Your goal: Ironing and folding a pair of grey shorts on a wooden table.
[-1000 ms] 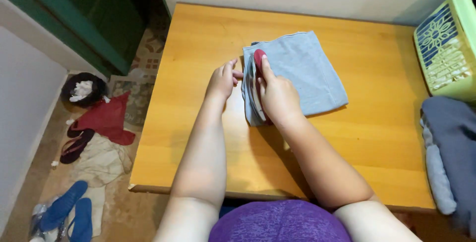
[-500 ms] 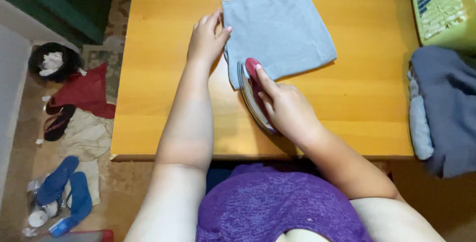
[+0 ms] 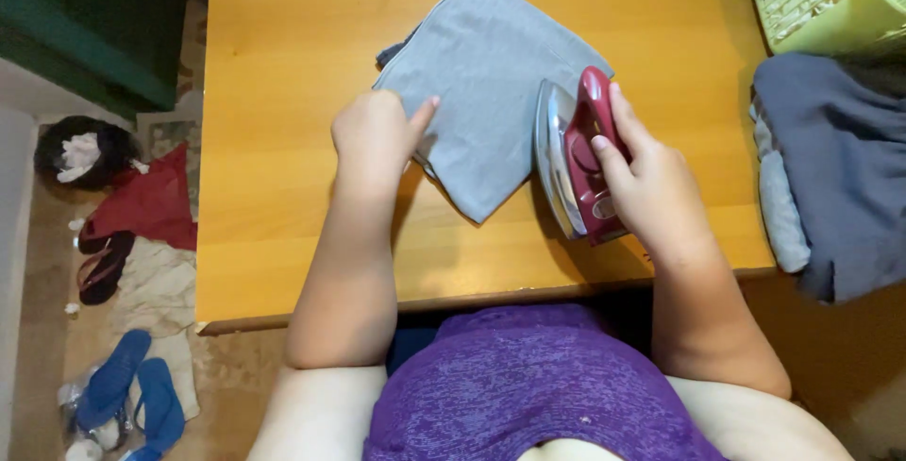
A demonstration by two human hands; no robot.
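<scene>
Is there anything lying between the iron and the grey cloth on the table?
Nothing visible does. The right hand holds the red iron tipped on its side at the right edge of the folded grey cloth, soleplate facing it. The left hand presses the cloth's left edge, away from the iron.

left grip [image 3: 376, 135] curled, right grip [image 3: 651, 183] clasped — forearms extended

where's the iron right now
In the head view the red iron is tipped on its side in the right hand, at the right edge of the folded grey cloth.

Wooden table [image 3: 283, 187] — grey cloth [image 3: 481, 83], iron [image 3: 576, 164] on it.
</scene>
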